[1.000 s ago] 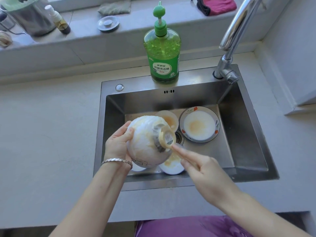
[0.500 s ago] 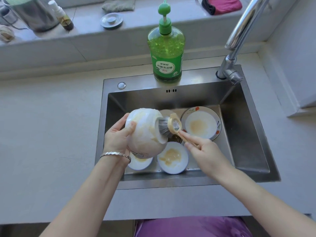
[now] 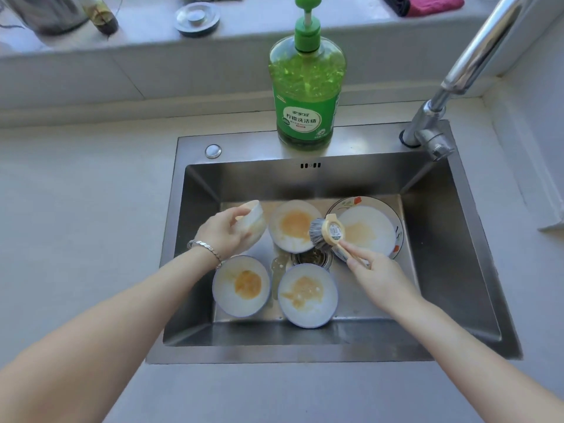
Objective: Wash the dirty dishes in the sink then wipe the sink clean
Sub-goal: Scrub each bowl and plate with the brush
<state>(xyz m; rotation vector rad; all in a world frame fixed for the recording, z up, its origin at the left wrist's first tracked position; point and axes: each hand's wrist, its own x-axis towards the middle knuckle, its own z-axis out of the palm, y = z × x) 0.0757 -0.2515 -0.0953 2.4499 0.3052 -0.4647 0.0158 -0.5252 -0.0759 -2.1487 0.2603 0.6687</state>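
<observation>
My left hand [image 3: 224,232] grips a white bowl [image 3: 254,222] low in the left rear of the steel sink [image 3: 457,239], tilted on its side. My right hand [image 3: 378,277] holds the handle of a round dish brush [image 3: 326,232], its grey bristles over the rim of a stained bowl [image 3: 294,225]. A flowered plate [image 3: 370,225] with a brown smear lies at the back right. Two more dirty bowls sit at the front: the front-left bowl [image 3: 241,285] and the front-middle bowl [image 3: 306,296]. The drain strainer [image 3: 312,257] is between them.
A green dish soap pump bottle [image 3: 306,87] stands on the sink's back ledge. The chrome faucet [image 3: 451,87] rises at the right rear. On the windowsill are a metal sink plug [image 3: 197,18], a pink cloth [image 3: 424,4] and a small bottle [image 3: 102,13]. Grey countertop surrounds the sink.
My left hand has lowered the white bowl from above the sink down to its left rear. The brush has come off that bowl and moved right, over the other dishes.
</observation>
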